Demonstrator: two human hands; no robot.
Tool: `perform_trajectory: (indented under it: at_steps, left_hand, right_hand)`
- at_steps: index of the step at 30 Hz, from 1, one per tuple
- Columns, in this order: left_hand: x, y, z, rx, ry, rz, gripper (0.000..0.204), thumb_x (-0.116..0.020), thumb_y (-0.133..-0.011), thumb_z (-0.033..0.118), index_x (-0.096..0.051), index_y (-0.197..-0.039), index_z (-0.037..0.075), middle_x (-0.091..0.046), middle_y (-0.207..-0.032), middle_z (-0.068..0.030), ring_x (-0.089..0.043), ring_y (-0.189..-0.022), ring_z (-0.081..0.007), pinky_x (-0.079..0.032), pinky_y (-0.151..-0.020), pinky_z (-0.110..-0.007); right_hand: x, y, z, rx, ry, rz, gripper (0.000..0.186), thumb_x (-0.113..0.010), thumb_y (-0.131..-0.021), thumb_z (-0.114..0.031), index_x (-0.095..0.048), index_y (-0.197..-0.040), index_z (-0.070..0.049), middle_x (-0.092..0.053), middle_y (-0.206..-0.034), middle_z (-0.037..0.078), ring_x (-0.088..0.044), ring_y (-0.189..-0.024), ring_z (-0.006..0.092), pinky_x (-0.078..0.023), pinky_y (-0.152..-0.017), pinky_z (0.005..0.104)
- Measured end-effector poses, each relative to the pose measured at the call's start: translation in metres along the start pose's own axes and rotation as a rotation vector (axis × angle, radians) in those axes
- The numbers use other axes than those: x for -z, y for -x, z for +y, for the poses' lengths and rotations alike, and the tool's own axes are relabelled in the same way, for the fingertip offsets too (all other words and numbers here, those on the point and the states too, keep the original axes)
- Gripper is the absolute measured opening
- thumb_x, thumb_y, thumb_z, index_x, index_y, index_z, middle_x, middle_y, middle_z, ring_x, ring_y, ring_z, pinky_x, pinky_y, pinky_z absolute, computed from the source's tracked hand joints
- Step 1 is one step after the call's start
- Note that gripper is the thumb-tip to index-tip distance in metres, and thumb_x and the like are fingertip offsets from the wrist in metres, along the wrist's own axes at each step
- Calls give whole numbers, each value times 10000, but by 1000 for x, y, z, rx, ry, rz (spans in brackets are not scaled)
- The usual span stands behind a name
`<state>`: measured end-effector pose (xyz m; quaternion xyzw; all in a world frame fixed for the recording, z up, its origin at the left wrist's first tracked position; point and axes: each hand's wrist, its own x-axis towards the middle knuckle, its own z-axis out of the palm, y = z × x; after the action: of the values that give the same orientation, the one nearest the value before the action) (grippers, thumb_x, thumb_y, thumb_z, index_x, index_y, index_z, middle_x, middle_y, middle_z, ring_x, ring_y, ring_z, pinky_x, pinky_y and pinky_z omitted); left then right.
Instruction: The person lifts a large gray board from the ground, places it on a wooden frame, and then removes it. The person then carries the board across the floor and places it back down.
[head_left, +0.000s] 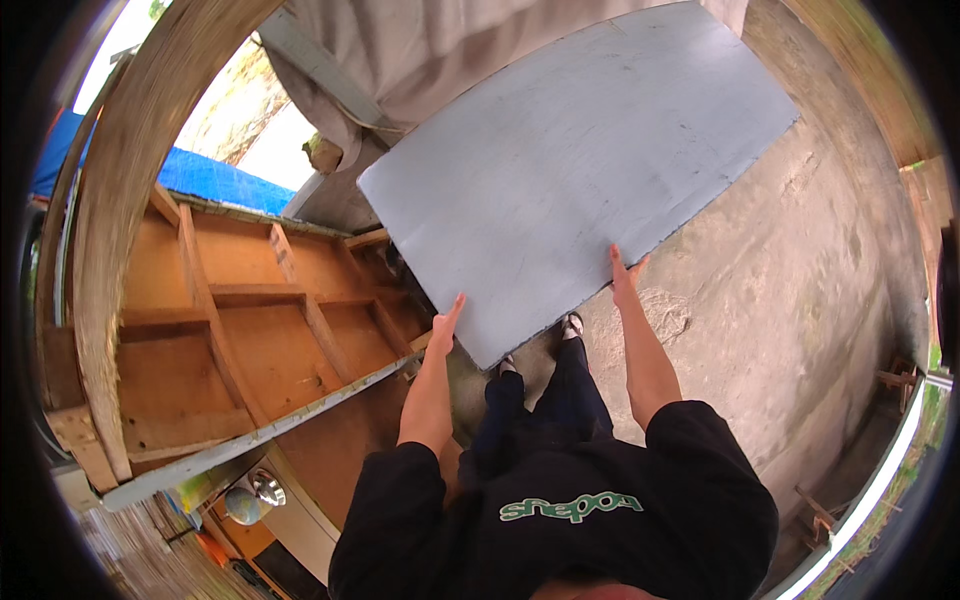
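A large flat grey board [580, 160], with faint scuffs on its face, is held out in front of me at a slant. My left hand [446, 322] grips its left edge close to the near corner, thumb on the upper face. Farther right, my right hand [625, 272] holds the near long edge, its thumb also lying on top. The fingers of both hands are mostly hidden beneath the board. Below its near corner my shoes [572, 325] show on the floor.
On the left stands a wooden frame [255, 300] with plywood-backed compartments, its edge close to my left arm. Behind the board hangs a beige cloth [430, 45]. A blue tarp [225, 180] lies beyond the frame. Rough concrete floor [770, 330] stretches to the right. A metal bowl [268, 488] sits at lower left.
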<state>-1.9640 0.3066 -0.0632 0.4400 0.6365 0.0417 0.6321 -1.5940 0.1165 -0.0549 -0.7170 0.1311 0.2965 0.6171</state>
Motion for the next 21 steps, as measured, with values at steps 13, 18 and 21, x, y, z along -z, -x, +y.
perform_trajectory:
  at_steps: [13, 18, 21]
  left_hand:
    - [64, 17, -6, 136, -1, -10, 1137, -746, -671, 693, -393, -1374, -128, -391, -1446, -228, -374, -1341, -312, -287, -1094, -480]
    - [92, -3, -32, 73, 32, -5, 990, -771, -696, 637, -489, -1317, -81, -529, -1313, -164, -508, -1203, -262, -415, -980, -433]
    - [81, 21, -19, 48, 147, -82, 921, -779, -715, 598, -506, -1306, -53, -566, -1250, -139, -559, -1112, -234, -462, -898, -406]
  right_hand:
    - [-19, 3, 100, 163, 66, 62, 1298, -830, -666, -568, 112, -1521, -310, -179, -1568, 112, -299, -1374, 363, -367, -996, 629]
    - [-33, 45, 87, 24, 22, 14, 1300, -826, -695, -537, 149, -1516, -280, -209, -1554, 113, -315, -1366, 327, -374, -1025, 564]
    - [-18, 19, 110, 124, 68, 49, 1301, -820, -705, -532, 167, -1511, -269, -193, -1558, 116, -320, -1360, 339, -375, -1014, 581]
